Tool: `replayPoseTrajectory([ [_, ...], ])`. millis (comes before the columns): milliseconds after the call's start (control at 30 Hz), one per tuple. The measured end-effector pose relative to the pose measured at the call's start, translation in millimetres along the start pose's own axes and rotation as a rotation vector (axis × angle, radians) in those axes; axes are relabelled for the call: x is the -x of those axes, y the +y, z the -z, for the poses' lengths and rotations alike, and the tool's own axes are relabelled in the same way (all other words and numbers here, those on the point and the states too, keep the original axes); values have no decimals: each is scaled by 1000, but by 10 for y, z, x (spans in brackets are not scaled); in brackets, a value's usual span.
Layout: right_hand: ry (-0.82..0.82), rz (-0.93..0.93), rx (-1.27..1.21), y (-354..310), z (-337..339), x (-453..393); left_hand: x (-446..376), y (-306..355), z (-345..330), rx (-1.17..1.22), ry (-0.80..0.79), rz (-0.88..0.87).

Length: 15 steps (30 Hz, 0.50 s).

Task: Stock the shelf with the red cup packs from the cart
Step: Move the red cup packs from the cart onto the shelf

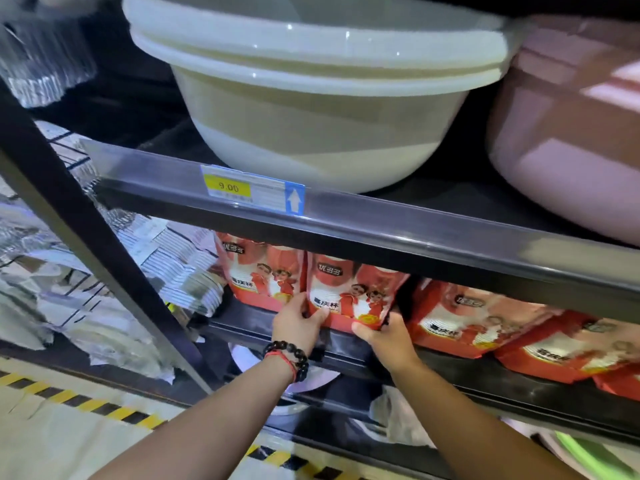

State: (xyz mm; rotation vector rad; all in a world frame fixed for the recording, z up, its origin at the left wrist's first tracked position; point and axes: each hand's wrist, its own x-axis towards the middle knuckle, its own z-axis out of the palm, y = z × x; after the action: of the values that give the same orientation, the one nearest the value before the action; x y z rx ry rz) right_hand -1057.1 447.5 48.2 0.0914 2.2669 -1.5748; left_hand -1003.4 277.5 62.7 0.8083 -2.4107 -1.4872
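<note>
Both hands (299,323) round half-hidden pack (349,296)

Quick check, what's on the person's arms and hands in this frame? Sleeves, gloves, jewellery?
Both forearms are bare: no sleeves in view and no gloves. The left hand has a bracelet of dark round beads at the wrist, with a thin red cord band beside it. The right hand and its wrist carry nothing visible.

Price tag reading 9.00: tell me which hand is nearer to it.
Left. The left hand grips the red cup pack almost straight below the price tag; the right hand holds the pack's other corner, farther right.
</note>
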Motion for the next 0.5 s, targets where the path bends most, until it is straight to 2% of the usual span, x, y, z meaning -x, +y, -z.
replayPoseTrajectory([
  [300, 119, -136, -62, -261, -99, 30, -5, 11, -121, 105, -11, 64],
  [500, 194, -95, -67, -155, -182, 36, -9, -37, -78, 65, -33, 33],
])
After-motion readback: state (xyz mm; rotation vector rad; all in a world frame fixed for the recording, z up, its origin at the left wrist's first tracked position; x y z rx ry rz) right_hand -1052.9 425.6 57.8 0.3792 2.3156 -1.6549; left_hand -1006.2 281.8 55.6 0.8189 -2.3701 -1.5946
